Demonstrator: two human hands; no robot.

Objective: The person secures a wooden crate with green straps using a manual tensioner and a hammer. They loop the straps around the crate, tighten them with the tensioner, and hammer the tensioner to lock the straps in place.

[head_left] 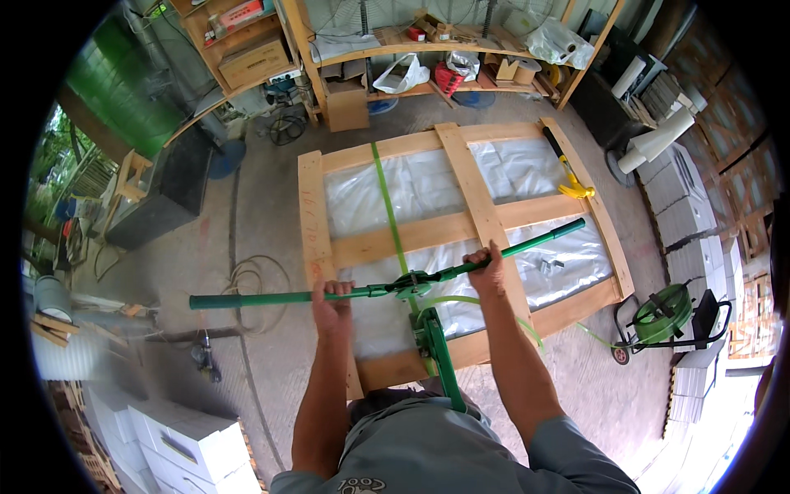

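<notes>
- Green long-handled strapping sealer (411, 285): held level above the near half of a timber crate frame (466, 169), its handles spread wide to either side. Its head lies between the two hands, over the line of a green strap (387, 198); whether its jaws bite the strap cannot be told.
- Left hand (332, 305): fingers closed round the left handle on the part nearer the head; the dark grip end extends well beyond the hand.
- Right hand (487, 267): clamped round the right handle, also short of its end, which points up and away.
- Green strap tensioner (430, 336): just below the sealer head at the crate's near edge, its lever toward the person. A loose strap tail (461, 299) curves off to the right.
- Crate: planks over clear plastic sheeting (395, 185). Reddish handwritten marking runs along the left plank (310, 193).
- Small metal pieces (550, 265): on the sheeting, right of the right hand.
- Yellow-headed claw hammer (568, 169): on the crate's far right corner, black grip outward.
- Grey shirt (428, 453): white lettering at the chest, cut off by the lower edge.
- Wheeled strap dispenser (662, 317) with green reel: on the floor, right of the crate.
- Cardboard box (253, 64) on the far left shelf: printing too small to read.
</notes>
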